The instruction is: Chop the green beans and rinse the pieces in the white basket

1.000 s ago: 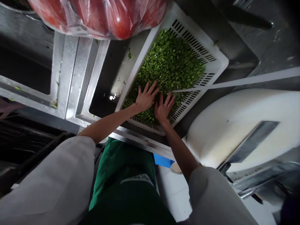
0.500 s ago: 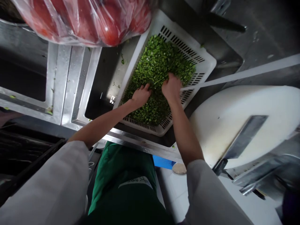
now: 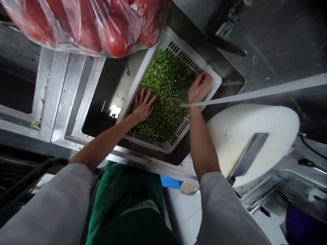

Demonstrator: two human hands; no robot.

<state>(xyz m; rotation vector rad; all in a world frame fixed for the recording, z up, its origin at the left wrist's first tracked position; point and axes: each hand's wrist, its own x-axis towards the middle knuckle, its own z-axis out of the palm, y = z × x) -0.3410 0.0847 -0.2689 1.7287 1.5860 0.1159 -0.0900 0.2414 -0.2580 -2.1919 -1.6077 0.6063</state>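
Since half a second ago both hands have changed: my left hand (image 3: 143, 106), then curled into the greens, now lies flat with its fingers spread, and my right hand (image 3: 200, 89) has slid away from it toward the far right corner of the white slotted basket (image 3: 167, 147). I judge this as the pile being spread and raked about in the basket rather than lifted out.

Going left to right: beyond my left hand hangs a clear bag of red produce (image 3: 102, 23), and just left of that hand is the dark sink basin (image 3: 102, 102) the basket sits in. The left hand presses palm down on the chopped green vegetables (image 3: 163, 88), gripping nothing. The right hand is curled loosely, knuckles up, at the basket's far wall; I cannot tell whether it grips any greens. Right of it lies a round white cutting board (image 3: 268, 119) with a cleaver (image 3: 247, 154) on it.
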